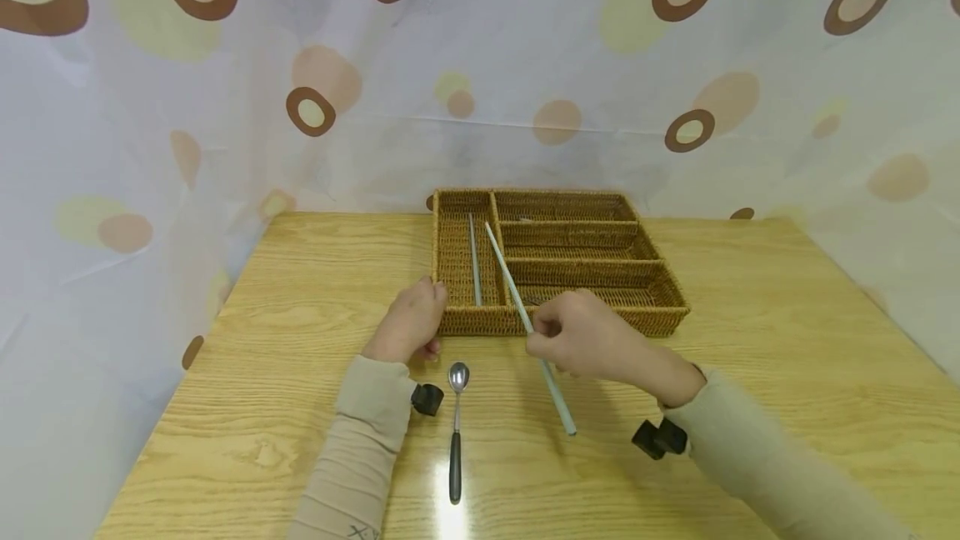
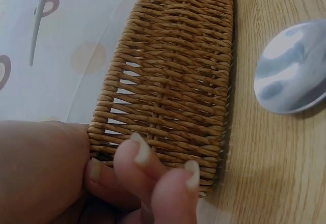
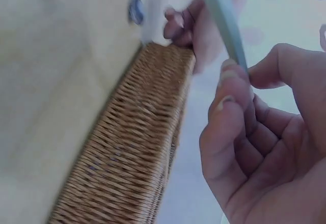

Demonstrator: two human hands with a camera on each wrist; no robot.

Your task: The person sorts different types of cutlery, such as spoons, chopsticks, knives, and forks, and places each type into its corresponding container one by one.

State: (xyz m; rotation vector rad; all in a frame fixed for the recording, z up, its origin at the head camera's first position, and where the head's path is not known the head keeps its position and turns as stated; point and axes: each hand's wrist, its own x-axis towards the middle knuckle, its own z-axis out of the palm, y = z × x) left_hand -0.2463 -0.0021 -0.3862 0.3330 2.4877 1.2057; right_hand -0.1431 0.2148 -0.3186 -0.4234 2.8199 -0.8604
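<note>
My right hand pinches a pale green chopstick between thumb and fingertips. Its thin end points away, over the divider beside the left compartment of a wicker cutlery basket; the thick end slants down toward me. Another chopstick lies lengthwise in that left compartment. With my left hand I grip the basket's front left corner, fingertips against the woven wall in the left wrist view. A long-handled spoon with a dark handle lies on the table between my forearms, bowl toward the basket.
The wooden table carries the basket near its back edge, against a patterned cloth. Three crosswise compartments fill the basket's right side. A small pale tip shows in the rear one, and part of a dark metal piece in the front one.
</note>
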